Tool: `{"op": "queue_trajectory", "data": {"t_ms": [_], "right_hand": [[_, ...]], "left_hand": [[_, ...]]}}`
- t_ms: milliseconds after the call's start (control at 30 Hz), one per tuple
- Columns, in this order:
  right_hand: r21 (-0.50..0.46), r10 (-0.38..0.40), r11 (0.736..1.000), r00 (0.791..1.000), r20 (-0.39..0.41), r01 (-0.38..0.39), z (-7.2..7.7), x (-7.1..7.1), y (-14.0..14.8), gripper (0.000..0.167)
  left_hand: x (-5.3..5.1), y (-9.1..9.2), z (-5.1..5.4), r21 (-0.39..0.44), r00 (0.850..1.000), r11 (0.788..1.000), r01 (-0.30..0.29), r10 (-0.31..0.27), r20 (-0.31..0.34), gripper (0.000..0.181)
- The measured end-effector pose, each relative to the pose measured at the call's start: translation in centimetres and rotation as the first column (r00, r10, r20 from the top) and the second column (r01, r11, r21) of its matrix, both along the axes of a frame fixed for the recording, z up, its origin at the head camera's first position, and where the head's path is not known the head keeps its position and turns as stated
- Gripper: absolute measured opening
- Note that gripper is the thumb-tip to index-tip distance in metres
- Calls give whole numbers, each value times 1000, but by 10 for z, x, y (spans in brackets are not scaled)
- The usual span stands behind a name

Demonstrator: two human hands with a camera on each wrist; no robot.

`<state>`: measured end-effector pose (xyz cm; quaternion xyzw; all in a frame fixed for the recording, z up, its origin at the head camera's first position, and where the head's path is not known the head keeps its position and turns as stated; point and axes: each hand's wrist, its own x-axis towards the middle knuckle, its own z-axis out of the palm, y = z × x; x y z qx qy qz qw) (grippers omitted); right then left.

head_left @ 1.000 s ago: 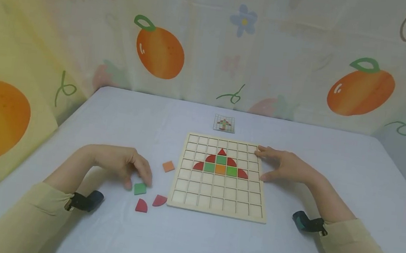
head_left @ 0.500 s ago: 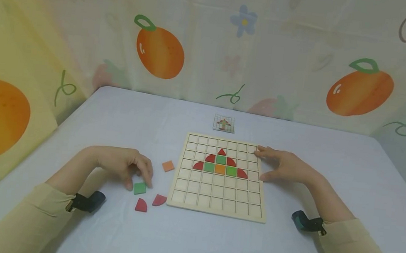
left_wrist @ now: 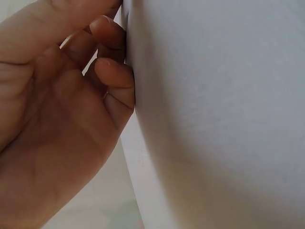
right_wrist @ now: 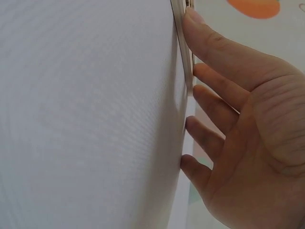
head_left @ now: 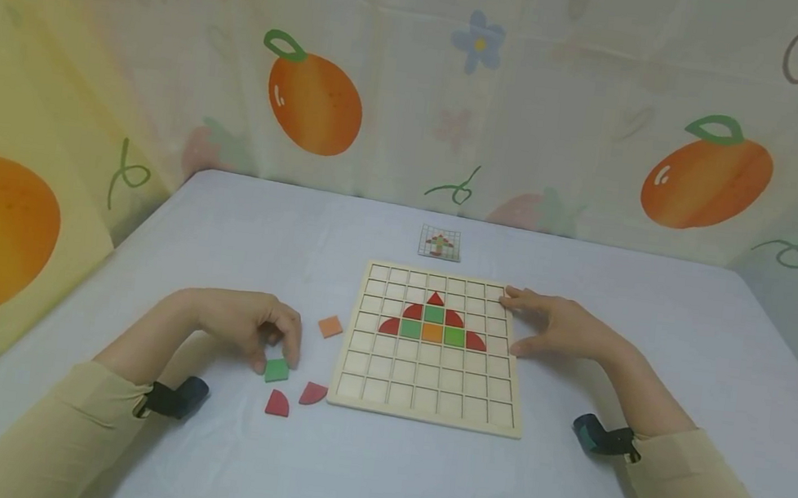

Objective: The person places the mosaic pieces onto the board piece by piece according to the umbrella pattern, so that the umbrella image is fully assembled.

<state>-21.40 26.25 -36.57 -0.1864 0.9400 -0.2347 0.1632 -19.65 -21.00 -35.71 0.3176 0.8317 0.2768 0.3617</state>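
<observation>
My left hand [head_left: 239,321] pinches a green square tile [head_left: 277,371] between thumb and index finger, low over the white table. In the left wrist view the other fingers of the left hand [left_wrist: 62,105] are bent and the tile is out of sight. The wooden grid board [head_left: 423,416] holds a triangular pattern of red, green and orange pieces. My right hand [head_left: 563,327] rests its thumb and fingertips on the board's right edge. The right wrist view shows the right hand [right_wrist: 248,129] spread, its thumb at the board's side [right_wrist: 182,43].
An orange square tile [head_left: 330,326] lies left of the board. Two red quarter-round tiles, one [head_left: 278,404] nearer me and another [head_left: 313,394] beside the board's near left corner, lie on the table. A small pattern card [head_left: 440,243] lies behind the board.
The green tile has shifted and turned slightly, with my left thumb and index finger now at its edges. My right hand has stayed at the board's edge.
</observation>
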Motion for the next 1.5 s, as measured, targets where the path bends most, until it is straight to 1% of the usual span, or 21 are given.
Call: {"op": "queue_trajectory", "data": {"t_ms": [133, 300, 533, 700, 933, 1200, 1333, 1500], "right_hand": [[0, -2, 1000, 1000, 4, 2, 0, 0, 0, 83], [-2, -1, 1000, 1000, 6, 1, 1, 0, 0, 84], [-11, 14, 1000, 1000, -2, -14, 1, 0, 1, 85], [-13, 14, 1000, 1000, 1, -14, 1, 0, 1, 85], [-17, 7, 1000, 1000, 6, -7, 0, 0, 1, 85], [-4, 6, 1000, 1000, -3, -6, -2, -1, 2, 85], [0, 9, 1000, 1000, -6, -9, -1, 0, 2, 85], [-5, 11, 1000, 1000, -7, -11, 1, 0, 1, 85]], "left_hand": [[1, 3, 0, 1, 1000, 1000, -17, 17, 10, 19], [3, 5, 2, -4, 999, 999, -38, 38, 16, 19], [3, 3, 1, 9, 1000, 1000, -25, 25, 15, 23], [5, 4, 2, 1, 1000, 1000, -26, 26, -4, 23], [7, 8, 3, 0, 997, 997, -76, 76, -22, 20], [7, 8, 2, -2, 995, 995, -98, 98, -36, 23], [8, 7, 2, 10, 994, 995, -103, 103, -23, 23], [8, 6, 1, 45, 996, 995, -94, 94, 9, 22]]}}
